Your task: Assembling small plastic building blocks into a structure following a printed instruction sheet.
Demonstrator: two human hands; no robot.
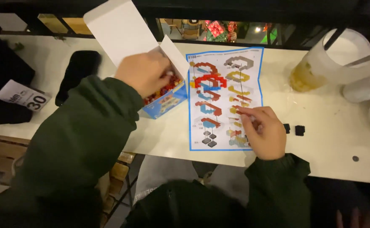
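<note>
The left hand (145,71) is down in the open box (168,99), fingers curled in among the small red and yellow bricks (164,89); I cannot tell whether they have closed on one, since the back of the hand hides the tips. The box sits just left of the sheet (225,99), its white lid (119,29) flapped up and away, so the hand gets in from the near side without anything in its way. The sheet lies flat and square to the person, build steps facing up to be read at a glance. The right hand (265,131) rests on the sheet's lower right corner, fingers drawn narrow with thumb and forefinger pinched together over a picture there; it may hold a tiny piece, but that is too small to make out. Two black bricks (293,128) lie on the table (341,139) just right of that hand, close enough to pick up. A frosted cup (320,67) stands well apart at the far right, out of the work.
</note>
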